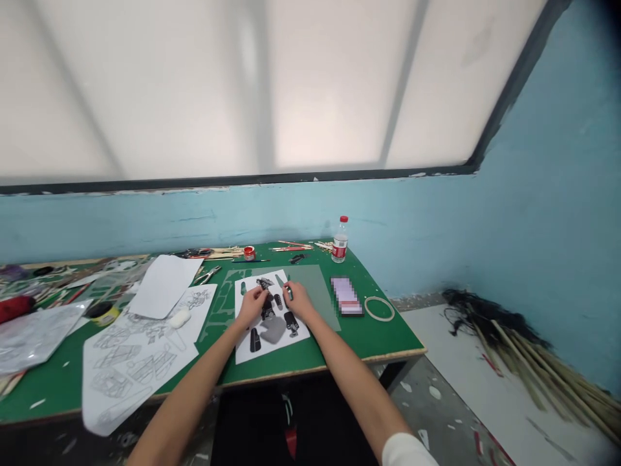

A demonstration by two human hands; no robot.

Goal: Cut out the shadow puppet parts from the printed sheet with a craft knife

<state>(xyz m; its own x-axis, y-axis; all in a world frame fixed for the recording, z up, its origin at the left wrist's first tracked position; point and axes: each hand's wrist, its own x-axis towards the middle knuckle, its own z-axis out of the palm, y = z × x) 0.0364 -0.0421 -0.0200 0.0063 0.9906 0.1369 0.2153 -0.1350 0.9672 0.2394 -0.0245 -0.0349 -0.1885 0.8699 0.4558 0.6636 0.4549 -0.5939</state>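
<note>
A white sheet [245,355] printed or laid with black and grey shapes rests near the table's front edge, with both hands over it. My left hand [252,305] is closed in a pinch at the dark figure [266,283] near the sheet's top; what its fingertips hold is too small to make out. My right hand [297,301] is closed over the sheet's upper right, with a small dark thing at its fingers that I cannot name. A grey rounded shape [273,330] and a black shape [255,340] lie below the hands.
Line drawings [140,362] and a blank sheet [162,288] lie left, near pliers [207,275] and a yellow jar [103,314]. Behind are a red paint pot [249,253] and brush [251,261]. A bottle [340,243], phone [347,296] and ring [379,309] are right.
</note>
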